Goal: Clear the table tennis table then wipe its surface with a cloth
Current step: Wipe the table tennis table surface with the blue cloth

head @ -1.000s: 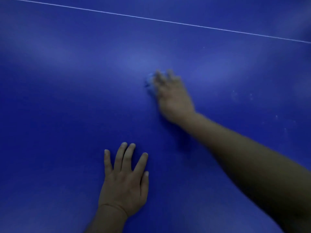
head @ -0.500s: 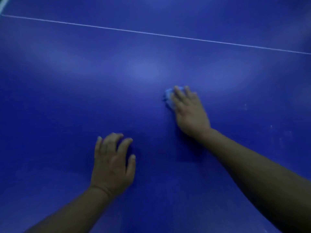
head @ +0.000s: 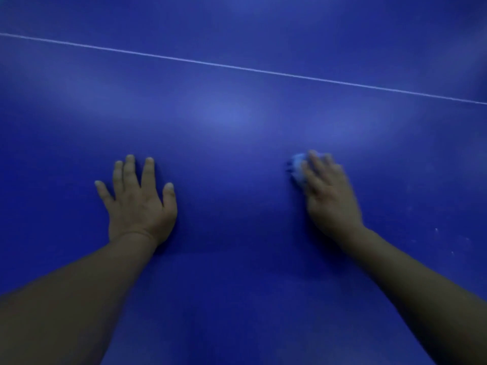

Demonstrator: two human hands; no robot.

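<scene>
From my feed the clearing part looks done: nothing sits on the visible stretch of the table tennis table [head: 237, 299], just bare blue surface and the white line [head: 237, 66] running across the far side. I only see this section, so I can't vouch for the rest of the table. We're in the wipe phase. Right hand [head: 330, 196] is pressed down on a small pale-blue cloth [head: 297, 167], fingers laid over it fairly straight; the cloth pokes out at the fingertips on the inner side. The hand is motion-blurred, so I can't tell whether the thumb is curled round the cloth. Left hand [head: 139, 204] is flat on the table, fingers spread, holding nothing, reads as a brace. The two hands are well apart. Remaining work, as I judge it: pale specks [head: 436, 230] are still visible on the surface to the right of the right hand, so that patch needs a pass, and the area beyond the line shows no sign either way. I'd call it mid-wipe, not near finished.
</scene>
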